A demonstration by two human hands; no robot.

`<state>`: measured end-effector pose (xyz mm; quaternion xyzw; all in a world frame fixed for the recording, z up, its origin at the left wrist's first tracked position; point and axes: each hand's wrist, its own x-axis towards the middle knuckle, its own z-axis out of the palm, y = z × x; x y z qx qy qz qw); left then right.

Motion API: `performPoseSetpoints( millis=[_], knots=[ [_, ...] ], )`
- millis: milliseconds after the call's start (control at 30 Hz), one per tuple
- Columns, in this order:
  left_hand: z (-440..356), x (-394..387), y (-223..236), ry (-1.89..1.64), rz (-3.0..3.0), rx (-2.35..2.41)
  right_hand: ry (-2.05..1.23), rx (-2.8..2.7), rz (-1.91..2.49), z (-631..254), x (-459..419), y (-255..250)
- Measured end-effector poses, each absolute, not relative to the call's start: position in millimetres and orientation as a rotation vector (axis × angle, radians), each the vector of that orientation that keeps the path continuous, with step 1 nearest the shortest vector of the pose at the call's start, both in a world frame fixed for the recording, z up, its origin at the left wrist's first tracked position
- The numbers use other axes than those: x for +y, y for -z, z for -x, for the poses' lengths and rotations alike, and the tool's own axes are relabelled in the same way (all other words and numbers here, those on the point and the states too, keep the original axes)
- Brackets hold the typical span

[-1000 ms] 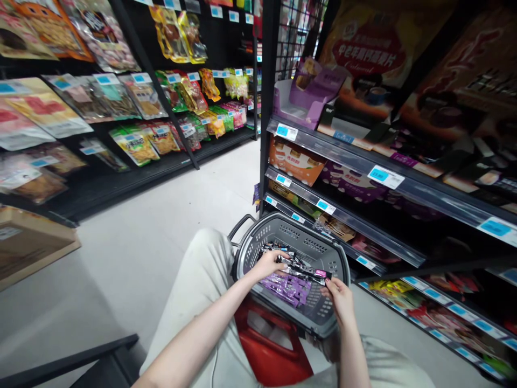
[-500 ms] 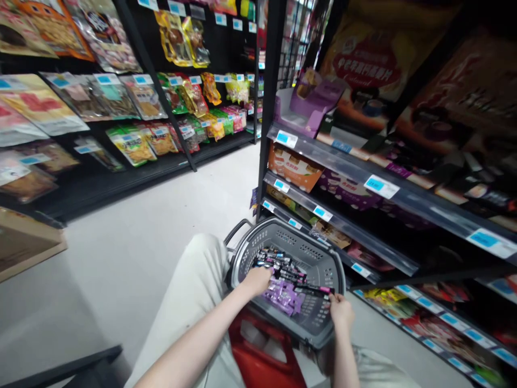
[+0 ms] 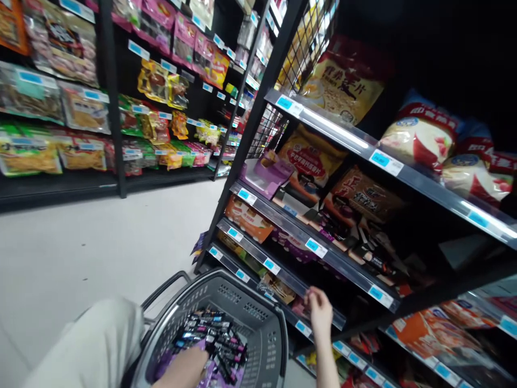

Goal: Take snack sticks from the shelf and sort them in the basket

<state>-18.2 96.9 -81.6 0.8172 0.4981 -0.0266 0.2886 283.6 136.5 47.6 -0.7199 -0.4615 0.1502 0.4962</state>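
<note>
A grey perforated shopping basket (image 3: 262, 334) stands in front of me, with black stick sachets (image 3: 214, 334) heaped in it. Purple packaging (image 3: 240, 374) shows beneath and beside the sachets. My left hand (image 3: 191, 362) reaches down among the sachets; its fingers are mostly hidden, so I cannot tell what they grip. Beyond the basket's right rim, my right hand (image 3: 319, 310) is raised before the lower shelves. Its fingers are curled in, and nothing shows between them.
On the right, a dark shelf unit (image 3: 299, 221) holds bagged cereals, cartons and an opened purple display box (image 3: 266, 172). Another rack of snack bags (image 3: 157, 129) stands across the pale floor (image 3: 121, 237). The basket's handle (image 3: 165, 285) sticks out on its left, near my knee (image 3: 100, 334).
My right hand has left the basket and moved up toward the shelves; the black sachet it held no longer shows in it. The view has tilted up, putting the basket lower and farther left.
</note>
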Motion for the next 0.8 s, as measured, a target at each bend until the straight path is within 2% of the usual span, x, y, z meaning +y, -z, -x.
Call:
performPoseSetpoints(
  millis=[133, 233, 467, 800],
  knots=[
    [19.4, 98.5, 71.1, 0.158, -2.132, 1.306, 0.331, -1.488, 1.896, -313.4, 211.9, -145.2],
    [20.2, 98.1, 62.7, 0.232, -2.080, 1.335, 0.568, -1.676, 2.014, -327.0, 267.9, -185.9],
    [21.8, 102.9, 61.9, 0.150, -1.999, 1.398, 0.343, -1.888, 2.201, -334.5, 345.3, -199.5],
    [19.9, 108.5, 54.5, 0.219, -1.983, 1.369, 0.023, -1.809, 2.316, -362.8, 355.0, -209.8]
  ],
)
